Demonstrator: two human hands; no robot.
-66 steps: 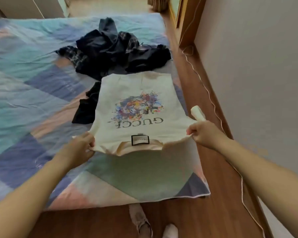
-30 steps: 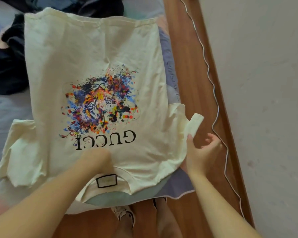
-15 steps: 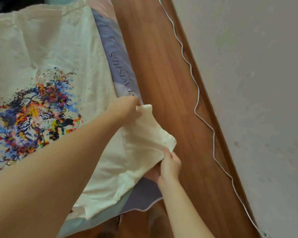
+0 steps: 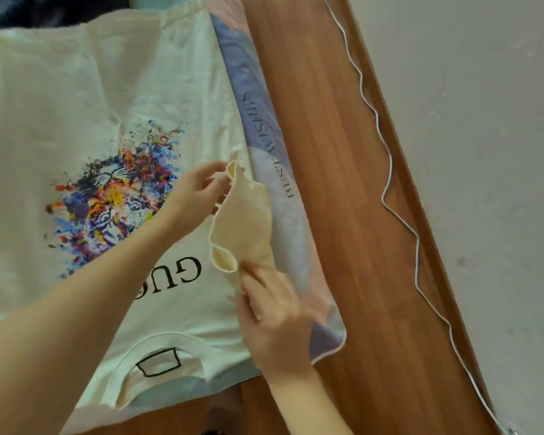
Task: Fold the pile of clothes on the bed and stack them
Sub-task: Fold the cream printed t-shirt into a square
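We look down on the cream T-shirt (image 4: pixel 113 98), spread flat and print-up on the bed (image 4: pixel 299 233), its collar nearest us and its tiger print (image 4: pixel 113 196) mid-chest. Our left hand (image 4: pixel 195 196) reaches across the print and pinches the far corner of the sleeve (image 4: pixel 245 227) between thumb and fingertips. Our right hand (image 4: pixel 274 324) grips the sleeve's near end, fingers curled on the cloth, so the sleeve stands lifted off the shirt's right edge, between the two hands. The quilt's lilac border, lettered BEST WISHES (image 4: pixel 264 146), shows just beside the sleeve. Beyond it runs the wooden floor (image 4: pixel 343 183), with a white cable (image 4: pixel 387 171) snaking along the wall (image 4: pixel 484 120). Dark clothes (image 4: pixel 44 11) lie past the hem.
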